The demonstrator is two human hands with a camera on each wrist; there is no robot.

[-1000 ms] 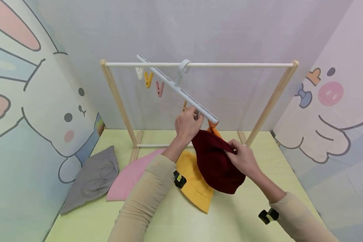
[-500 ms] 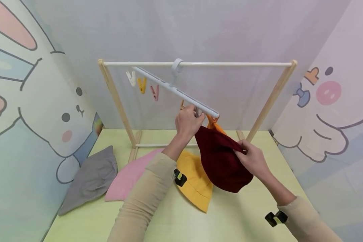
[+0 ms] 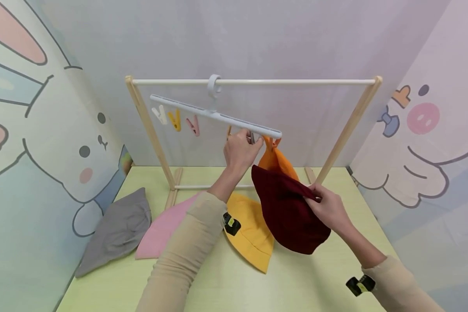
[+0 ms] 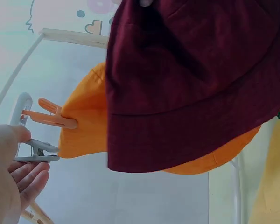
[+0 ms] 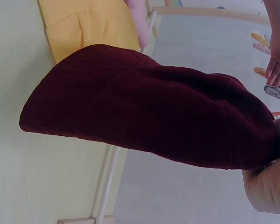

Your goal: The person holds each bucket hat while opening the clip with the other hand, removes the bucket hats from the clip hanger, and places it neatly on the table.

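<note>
My left hand (image 3: 239, 151) pinches a grey clothespin (image 4: 37, 151) under the right half of a white hanger (image 3: 214, 115). An orange clothespin (image 4: 51, 116) at the hanger's right end clips an orange bucket hat (image 3: 274, 158). With my right hand (image 3: 327, 208) I grip a dark red bucket hat (image 3: 288, 212) by its edge. It hangs in front of the orange hat and partly hides it. In the left wrist view the grey clothespin's tips point toward the orange hat, apart from the dark red one.
The hanger hooks over the white rail (image 3: 296, 82) of a wooden-legged rack. White, yellow (image 3: 174, 120) and pink (image 3: 193, 125) clothespins dangle from its left half. On the table lie a grey hat (image 3: 117, 232), a pink hat (image 3: 165, 229) and a yellow hat (image 3: 251, 234).
The hanger has swung round, nearly level with the rail now, and its hook has shifted left. The dark red hat and my right hand have moved right, showing more of the orange hat.
</note>
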